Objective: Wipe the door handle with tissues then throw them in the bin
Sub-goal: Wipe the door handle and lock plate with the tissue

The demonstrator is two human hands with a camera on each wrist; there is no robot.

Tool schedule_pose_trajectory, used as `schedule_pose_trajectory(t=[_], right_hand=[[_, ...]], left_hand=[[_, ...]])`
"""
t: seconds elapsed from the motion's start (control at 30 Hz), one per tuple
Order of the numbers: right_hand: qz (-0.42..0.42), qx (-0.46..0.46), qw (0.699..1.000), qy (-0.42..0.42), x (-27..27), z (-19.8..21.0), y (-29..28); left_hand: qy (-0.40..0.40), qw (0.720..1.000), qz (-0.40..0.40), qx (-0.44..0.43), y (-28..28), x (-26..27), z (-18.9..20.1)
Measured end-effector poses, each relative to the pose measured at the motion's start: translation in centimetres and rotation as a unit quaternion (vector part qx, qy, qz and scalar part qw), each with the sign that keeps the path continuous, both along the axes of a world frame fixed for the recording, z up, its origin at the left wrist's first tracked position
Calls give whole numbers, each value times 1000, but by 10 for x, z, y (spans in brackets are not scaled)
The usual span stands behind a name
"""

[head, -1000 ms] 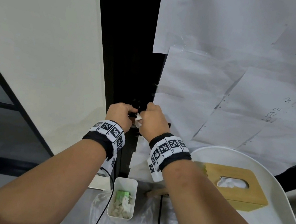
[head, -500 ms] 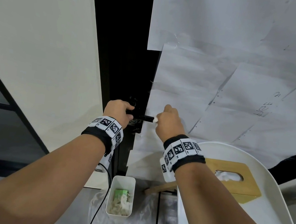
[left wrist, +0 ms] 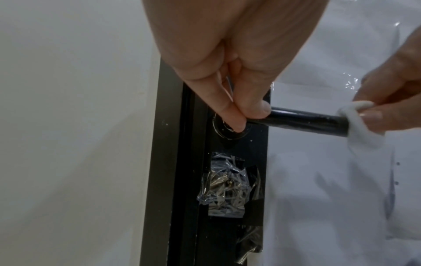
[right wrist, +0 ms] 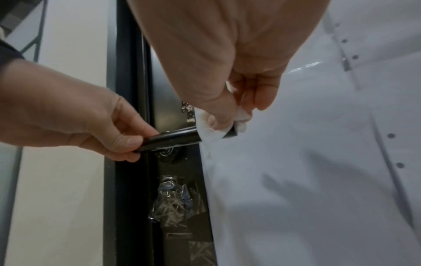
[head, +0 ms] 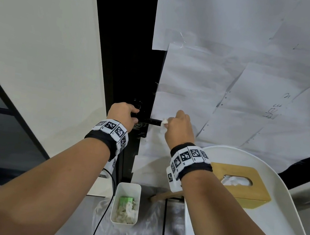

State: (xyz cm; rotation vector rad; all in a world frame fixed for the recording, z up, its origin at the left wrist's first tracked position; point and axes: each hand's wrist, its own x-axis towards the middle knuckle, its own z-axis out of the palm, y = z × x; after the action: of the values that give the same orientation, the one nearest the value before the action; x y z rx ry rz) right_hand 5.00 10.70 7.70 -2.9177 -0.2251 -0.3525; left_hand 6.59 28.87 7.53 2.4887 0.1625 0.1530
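Gripping the base end of the black door handle (left wrist: pixel 303 121) near its round rose, the left hand (head: pixel 123 115) has thumb and fingers curled round the bar; the right hand (head: pixel 180 129) pinches a white tissue (left wrist: pixel 355 117) wrapped over the handle's free end, thumb beneath and fingers above; the handle juts level from the dark door edge (head: pixel 126 58), beside taped paper sheets (head: pixel 234 78); crumpled clear tape (left wrist: pixel 227 187) sits on the lock plate below; a white bin (head: pixel 126 204) holding used tissues stands on the floor under the hands; a wooden tissue box (head: pixel 240 181) rests on a white seat (head: pixel 283 213) to the right.
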Motion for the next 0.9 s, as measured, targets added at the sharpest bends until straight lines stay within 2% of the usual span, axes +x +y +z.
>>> schedule_pose_trajectory(t=[0.17,0.33,0.6,0.8,0.9], right_hand=[[-47,74,995,52,0,1,-1],[-100,102,984,107,1,4,-1],[-137,167,965,146,-9,8,0],[-28,113,979,168,-16,10,14],[-13,130,989,74,-15,16,13]], left_hand=[[6,1000,0,0,0,0,1],[6,1000,-3,4,1,0,1],[0,1000,-7,9,1,0,3],[-6,1000,-12,19,2,-1,2],[-2,1000,-16,24,2,0,2]])
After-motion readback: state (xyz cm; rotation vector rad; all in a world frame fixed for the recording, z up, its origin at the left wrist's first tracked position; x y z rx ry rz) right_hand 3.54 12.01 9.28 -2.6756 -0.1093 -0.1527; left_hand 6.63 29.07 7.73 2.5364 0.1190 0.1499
